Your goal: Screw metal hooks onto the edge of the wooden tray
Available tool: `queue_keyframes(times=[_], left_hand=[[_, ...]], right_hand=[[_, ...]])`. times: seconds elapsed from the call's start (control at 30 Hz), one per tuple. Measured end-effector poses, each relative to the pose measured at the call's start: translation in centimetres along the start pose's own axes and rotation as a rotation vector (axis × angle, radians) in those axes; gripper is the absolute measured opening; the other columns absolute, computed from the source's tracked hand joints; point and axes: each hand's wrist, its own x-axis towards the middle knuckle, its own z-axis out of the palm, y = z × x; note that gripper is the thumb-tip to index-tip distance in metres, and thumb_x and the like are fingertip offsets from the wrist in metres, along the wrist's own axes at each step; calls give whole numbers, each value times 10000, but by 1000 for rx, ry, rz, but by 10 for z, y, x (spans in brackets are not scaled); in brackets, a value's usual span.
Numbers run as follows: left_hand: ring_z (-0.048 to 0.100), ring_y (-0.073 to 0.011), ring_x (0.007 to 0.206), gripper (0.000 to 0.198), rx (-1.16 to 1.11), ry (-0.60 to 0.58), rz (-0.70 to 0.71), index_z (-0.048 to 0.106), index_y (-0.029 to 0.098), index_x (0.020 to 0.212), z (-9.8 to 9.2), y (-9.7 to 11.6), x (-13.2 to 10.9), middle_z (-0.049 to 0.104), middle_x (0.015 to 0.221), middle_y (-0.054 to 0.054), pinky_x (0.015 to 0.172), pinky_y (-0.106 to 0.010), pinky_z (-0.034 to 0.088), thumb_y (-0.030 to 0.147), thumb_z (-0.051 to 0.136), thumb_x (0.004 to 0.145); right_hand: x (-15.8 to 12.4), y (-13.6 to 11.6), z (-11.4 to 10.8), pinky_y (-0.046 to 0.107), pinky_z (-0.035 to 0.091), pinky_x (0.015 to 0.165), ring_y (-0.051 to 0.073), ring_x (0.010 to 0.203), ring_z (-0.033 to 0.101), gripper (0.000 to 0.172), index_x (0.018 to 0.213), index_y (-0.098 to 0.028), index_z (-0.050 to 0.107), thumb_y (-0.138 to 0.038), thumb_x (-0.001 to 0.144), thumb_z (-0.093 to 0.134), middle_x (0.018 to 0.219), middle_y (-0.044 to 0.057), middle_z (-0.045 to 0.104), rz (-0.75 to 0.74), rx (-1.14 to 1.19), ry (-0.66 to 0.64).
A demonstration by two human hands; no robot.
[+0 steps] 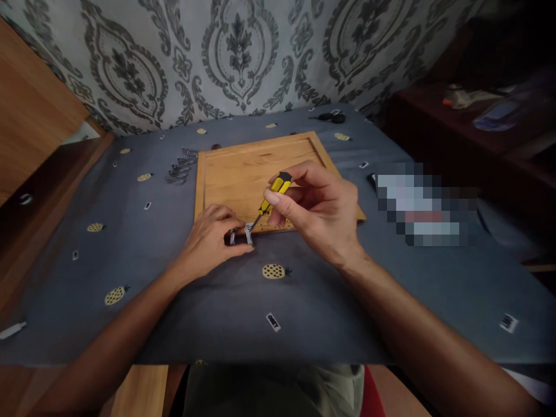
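Observation:
A light wooden board (pixel 243 168) lies flat on a grey cloth with pineapple prints (pixel 130 272). My right hand (pixel 324 208) is closed round a small yellow and black screwdriver (pixel 273 194), whose tip points down at a small metal hook bracket (pixel 248 231) on the board's near edge. My left hand (pixel 211 234) pinches that bracket and holds it against the board.
Several spare metal hooks (pixel 180 169) lie in a heap left of the board. A dark pair of keys or a tool (pixel 332 117) sits at the far edge near the patterned wall. A wooden shelf (pixel 39 191) stands left, dark furniture (pixel 460 133) right.

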Motion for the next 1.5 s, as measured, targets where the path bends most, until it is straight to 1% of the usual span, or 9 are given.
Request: queue_keyframes(times=[0.2, 0.47, 0.77, 1.0, 1.07, 1.17, 1.23, 1.4, 1.5], left_hand=[[572, -262, 1025, 289, -15, 1, -10, 741, 226, 973, 1, -1, -1, 657, 1007, -54, 912, -432, 464, 411, 819, 765], [574, -258, 1025, 273, -26, 4, -14, 740, 236, 960, 1, -1, 0, 658, 1001, -44, 913, -433, 466, 412, 817, 767], [578, -258, 1021, 271, -22, 0, -11, 746, 232, 969, 0, 0, 0, 656, 1006, -52, 910, -439, 475, 405, 814, 772], [563, -272, 1080, 250, -11, -19, -17, 732, 259, 994, 1, -1, 0, 659, 1049, -47, 952, -484, 464, 389, 797, 791], [569, -270, 1056, 238, -13, -10, -7, 727, 254, 972, 1, -1, 0, 658, 1028, -47, 941, -478, 469, 385, 801, 788], [573, -267, 1019, 251, -13, -6, -3, 722, 241, 970, 1, -1, 1, 655, 1002, -50, 906, -459, 476, 377, 810, 777], [573, -267, 1006, 259, -11, -9, 0, 723, 238, 976, 0, 0, 2, 653, 985, -52, 893, -454, 476, 371, 813, 774], [584, -263, 1006, 263, -13, 12, 15, 711, 247, 989, 1, -2, 2, 663, 994, -40, 916, -459, 474, 356, 813, 772], [589, -264, 1017, 272, -18, 21, 30, 712, 231, 985, 2, -4, 2, 671, 1015, -48, 929, -458, 477, 356, 818, 768]], right_hand=[[0, 2, 1, 203, 521, 438, 78, 486, 627, 325, 844, -229, 578, -408, 749, 833, 708, -64, 609, -1, 38, 13], [-2, 6, 2, 212, 517, 453, 85, 484, 625, 338, 866, -216, 569, -433, 770, 809, 649, -74, 592, 38, 39, -16], [-2, 5, 2, 218, 504, 462, 87, 495, 618, 360, 868, -220, 582, -448, 740, 829, 694, -60, 619, 66, 75, -25], [-2, 4, 0, 218, 502, 444, 87, 499, 603, 413, 870, -239, 504, -413, 723, 849, 750, -54, 620, 113, 113, -139], [-1, 1, -1, 210, 521, 486, 78, 544, 615, 364, 913, -230, 523, -384, 766, 818, 793, -48, 612, 109, 133, -185], [1, -3, -3, 201, 547, 585, 66, 615, 637, 216, 1050, -204, 579, -310, 893, 684, 826, -39, 600, 64, 119, -271], [3, -4, -3, 206, 552, 614, 59, 617, 634, 184, 1091, -190, 605, -270, 927, 629, 837, -36, 594, 43, 109, -299], [10, -1, 4, 187, 451, 462, 43, 514, 562, 208, 913, -198, 570, -316, 849, 729, 793, -52, 577, 16, 99, -266], [17, -1, 7, 179, 414, 440, 41, 498, 523, 275, 862, -215, 503, -355, 843, 739, 743, -67, 549, 22, 64, -297]])
